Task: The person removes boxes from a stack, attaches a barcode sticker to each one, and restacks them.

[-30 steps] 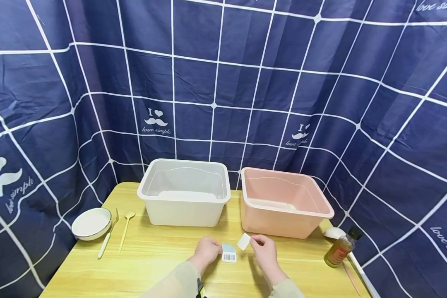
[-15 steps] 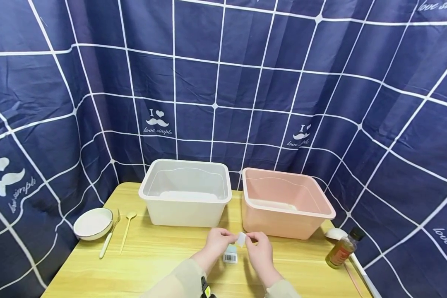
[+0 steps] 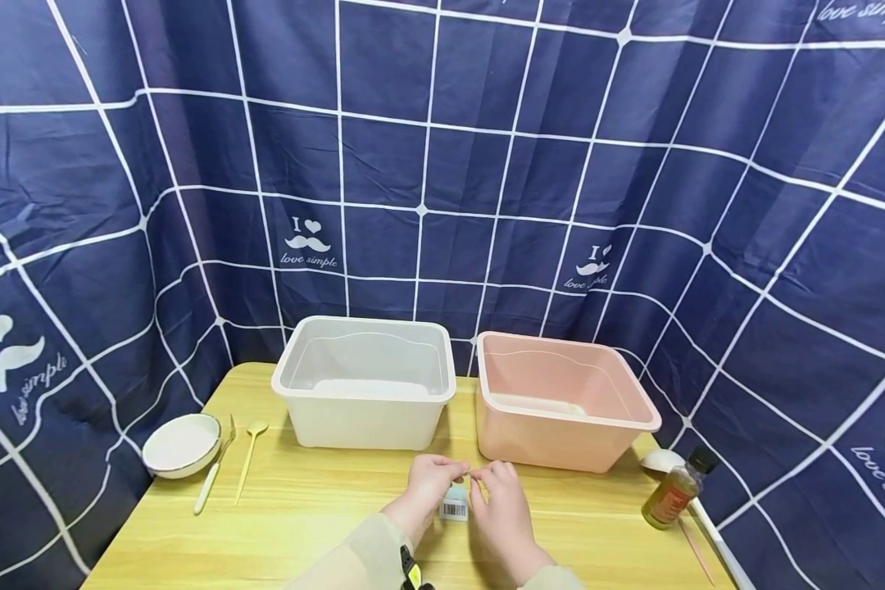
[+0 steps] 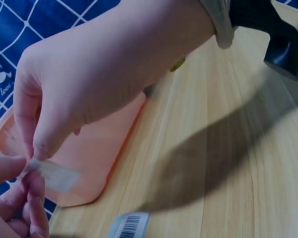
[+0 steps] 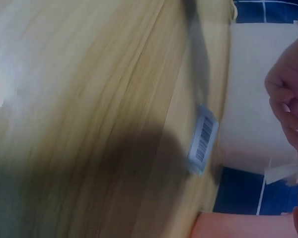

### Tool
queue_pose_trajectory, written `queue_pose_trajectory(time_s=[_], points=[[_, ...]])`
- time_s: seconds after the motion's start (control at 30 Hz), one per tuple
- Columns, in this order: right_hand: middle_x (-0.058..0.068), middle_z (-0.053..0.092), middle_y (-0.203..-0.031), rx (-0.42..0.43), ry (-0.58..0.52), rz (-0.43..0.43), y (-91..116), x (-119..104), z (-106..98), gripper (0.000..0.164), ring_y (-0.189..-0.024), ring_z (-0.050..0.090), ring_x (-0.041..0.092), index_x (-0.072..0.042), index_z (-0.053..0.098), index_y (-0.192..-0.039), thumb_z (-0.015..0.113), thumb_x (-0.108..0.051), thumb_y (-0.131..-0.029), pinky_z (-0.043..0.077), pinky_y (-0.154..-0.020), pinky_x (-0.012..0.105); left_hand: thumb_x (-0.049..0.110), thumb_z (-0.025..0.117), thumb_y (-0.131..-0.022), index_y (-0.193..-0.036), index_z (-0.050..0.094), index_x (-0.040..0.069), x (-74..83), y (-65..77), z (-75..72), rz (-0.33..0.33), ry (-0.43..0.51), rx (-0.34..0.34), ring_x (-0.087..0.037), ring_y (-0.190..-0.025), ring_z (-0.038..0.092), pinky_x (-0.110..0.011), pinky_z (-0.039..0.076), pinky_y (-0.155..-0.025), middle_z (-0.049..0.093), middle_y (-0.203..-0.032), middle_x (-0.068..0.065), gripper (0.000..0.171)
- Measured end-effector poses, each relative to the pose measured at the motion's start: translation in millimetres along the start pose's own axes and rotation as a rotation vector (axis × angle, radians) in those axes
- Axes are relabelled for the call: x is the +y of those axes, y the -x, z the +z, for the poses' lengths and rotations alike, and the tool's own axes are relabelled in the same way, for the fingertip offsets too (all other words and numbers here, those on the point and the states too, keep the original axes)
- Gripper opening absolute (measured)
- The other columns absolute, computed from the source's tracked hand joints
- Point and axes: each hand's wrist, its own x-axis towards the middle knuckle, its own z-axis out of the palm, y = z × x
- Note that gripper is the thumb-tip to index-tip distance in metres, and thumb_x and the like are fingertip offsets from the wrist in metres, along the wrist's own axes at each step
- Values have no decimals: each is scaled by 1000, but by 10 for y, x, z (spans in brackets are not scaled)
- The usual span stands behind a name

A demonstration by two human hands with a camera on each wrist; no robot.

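Note:
In the head view my left hand [image 3: 426,485] and right hand [image 3: 503,510] meet fingertip to fingertip before the two tubs. Between them they pinch a small, thin, whitish sheet [image 4: 59,176], whose free end hangs out below the left fingertips in the left wrist view. The right wrist view catches the same sheet at its right edge. Under the hands, a flat pale blue and white packet [image 3: 454,510] with a barcode lies on the wooden table [image 3: 324,524]. The fingers cover most of the sheet in the head view.
A white tub [image 3: 369,422] and a pink tub [image 3: 553,442] stand behind the hands. On the left are a white bowl [image 3: 182,447], a fork [image 3: 208,483] and a gold spoon [image 3: 248,459]. A bottle [image 3: 669,496] and a white ladle [image 3: 661,460] are at right.
The left hand has left the packet and risen to the sheet held by the right hand. Both hands now pinch it, and the right hand has turned, its fingers covering the sheet.

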Motion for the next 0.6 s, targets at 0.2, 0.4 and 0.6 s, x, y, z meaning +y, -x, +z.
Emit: queue_pose_trajectory(time_s=[0.2,0.4,0.6], points=[[-3,57,-81,17,26,-92,9,17,-18,18,-77,50,15,-6,74,-87,78,1,-71,47,-63,31,0,72,-77,-74,71,-4,-12,-16,19,6,-21,14,-16,-71,55,-32,45,-70,65,-69,-2,5],[1,65,-89,-52,-220,357,-19,89,-137,17,-85,57,17,-3,74,-96,78,-3,-80,50,-70,30,0,75,-76,-73,70,0,-42,-47,13,15,-97,-12,-18,-76,57,-35,48,-71,64,-76,-1,6],[10,69,-86,-217,-618,837,-80,283,-305,22,-77,62,19,10,67,-103,73,-4,-86,50,-66,27,0,77,-77,-72,68,0,-26,-24,4,93,-174,-96,-16,-73,53,-33,44,-67,62,-74,0,10]])
